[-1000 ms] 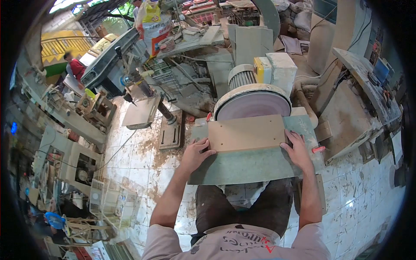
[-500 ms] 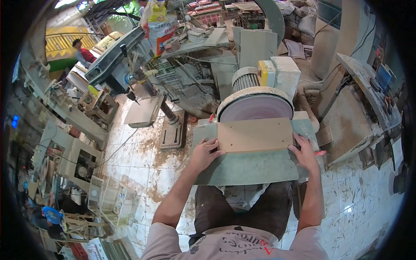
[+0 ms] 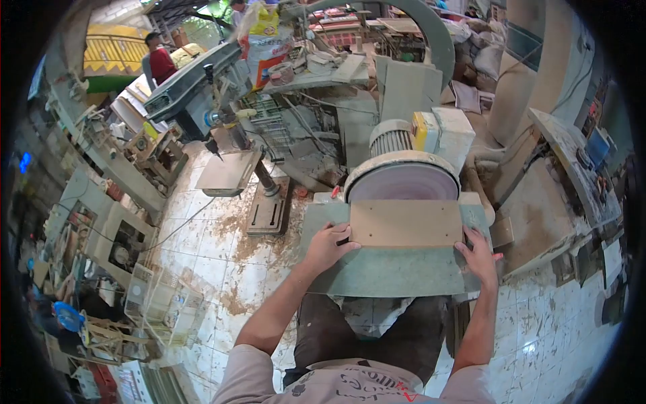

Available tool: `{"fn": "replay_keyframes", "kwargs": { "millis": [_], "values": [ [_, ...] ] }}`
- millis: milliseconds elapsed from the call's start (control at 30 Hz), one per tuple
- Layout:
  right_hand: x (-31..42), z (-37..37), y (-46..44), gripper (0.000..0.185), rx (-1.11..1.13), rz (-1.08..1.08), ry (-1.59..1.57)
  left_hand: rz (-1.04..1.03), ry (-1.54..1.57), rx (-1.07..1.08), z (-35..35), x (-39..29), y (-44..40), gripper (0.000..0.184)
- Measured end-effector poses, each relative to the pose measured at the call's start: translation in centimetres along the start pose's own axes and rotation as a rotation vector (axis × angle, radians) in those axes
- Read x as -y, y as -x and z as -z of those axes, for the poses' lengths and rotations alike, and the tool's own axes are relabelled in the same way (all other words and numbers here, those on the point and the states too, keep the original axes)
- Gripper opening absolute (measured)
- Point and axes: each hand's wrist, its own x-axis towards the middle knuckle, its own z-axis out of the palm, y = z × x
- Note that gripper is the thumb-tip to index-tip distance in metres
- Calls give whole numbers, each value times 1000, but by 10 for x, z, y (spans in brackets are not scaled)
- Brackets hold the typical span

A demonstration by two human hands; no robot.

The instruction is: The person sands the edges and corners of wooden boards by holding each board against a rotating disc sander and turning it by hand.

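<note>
A flat rectangular wooden board point(image 3: 406, 223) with small holes near its corners lies on the green worktable point(image 3: 383, 273) of a disc sander. Its far edge is at the lower part of the round sanding disc point(image 3: 404, 183); whether the two touch, I cannot tell. At the board's left end, my left hand point(image 3: 331, 246) grips the near corner between thumb and fingers. My right hand point(image 3: 479, 256) holds the right end the same way. The sander's motor point(image 3: 390, 138) sits behind the disc.
To the left stands a drill press with a square table point(image 3: 229, 172) and a slotted base point(image 3: 268, 209) on the dusty tiled floor. A slanted bench point(image 3: 572, 161) is on the right. A person in red point(image 3: 160, 64) is far back left.
The whole view has shifted, so the sander, board and hands sit slightly lower in it. Both hands keep their hold on the board's ends.
</note>
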Motion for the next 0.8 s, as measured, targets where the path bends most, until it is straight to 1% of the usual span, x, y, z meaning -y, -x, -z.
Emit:
{"fn": "replay_keyframes", "kwargs": {
  "millis": [167,233,300,367,400,467,500,567,600,667,700,767,800],
  "values": [
    [-5,5,-2,54,-11,28,-1,-38,-5,-71,-12,5,-2,44],
    [-11,6,-3,53,15,11,-63,-13,0,-14,-14,3,-3,42],
    [-25,4,-4,52,3,40,-32,-12,-1,-14,-13,1,-4,43],
    [-33,3,-7,49,0,80,-92,20,4,21,-12,-5,-5,43],
    [-25,7,-8,49,-2,93,-87,20,3,7,-13,-5,-6,43],
    [-6,13,-5,41,27,41,-176,24,12,0,-19,-2,-6,43],
    [-10,11,-7,41,26,52,-171,23,13,-12,-19,-2,-5,43],
    [-29,3,-10,38,45,-58,-396,-19,17,10,-19,-2,-6,44],
    [-32,-3,-7,38,43,-46,-391,-22,17,-3,-16,-4,-4,44],
    [-37,-14,-2,35,-263,-97,-547,-21,95,21,-11,-12,2,46],
    [-29,-13,-1,35,-262,-90,-546,-21,94,15,-11,-14,5,46],
    [-14,-8,7,35,-335,-171,-1048,-56,107,63,-12,-17,12,48],
    [-12,-4,7,42,-320,-134,-1108,-59,78,98,-8,-22,15,47]
  ]
}}
